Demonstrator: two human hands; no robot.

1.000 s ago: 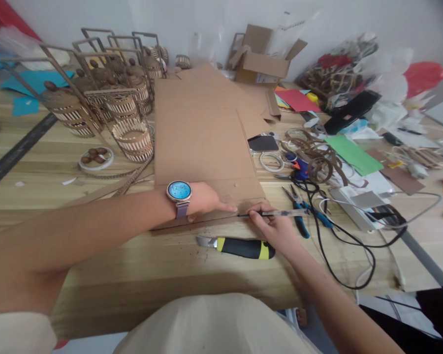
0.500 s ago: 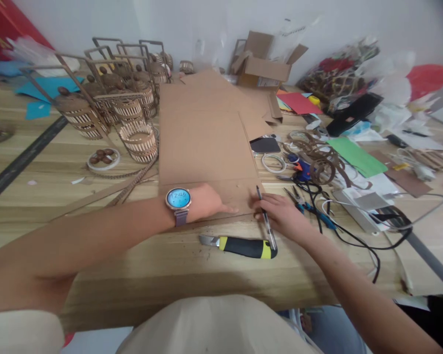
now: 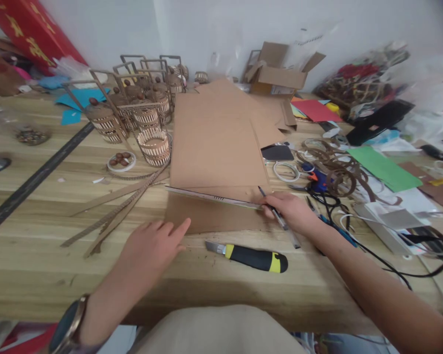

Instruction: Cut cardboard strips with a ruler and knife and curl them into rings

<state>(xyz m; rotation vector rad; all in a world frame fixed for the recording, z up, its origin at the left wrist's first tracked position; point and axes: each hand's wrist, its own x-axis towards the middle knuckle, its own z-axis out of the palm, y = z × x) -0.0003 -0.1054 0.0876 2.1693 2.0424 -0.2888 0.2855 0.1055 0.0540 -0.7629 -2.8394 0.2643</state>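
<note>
A thin, dark pen (image 3: 278,217) sits in the closed fingers of the right hand (image 3: 290,211), just right of the brown cardboard sheet (image 3: 217,147) on the wooden table (image 3: 40,236). Its tip points up and left toward the sheet's right edge, its long axis slanting down to the right past the knuckles. A flat ruler (image 3: 212,196) lies across the cardboard, its right end touching that hand. The left hand (image 3: 151,246) lies open near the sheet's lower left corner, index finger stretched toward it, holding nothing. A yellow-and-black utility knife (image 3: 253,256) rests below the cardboard.
</note>
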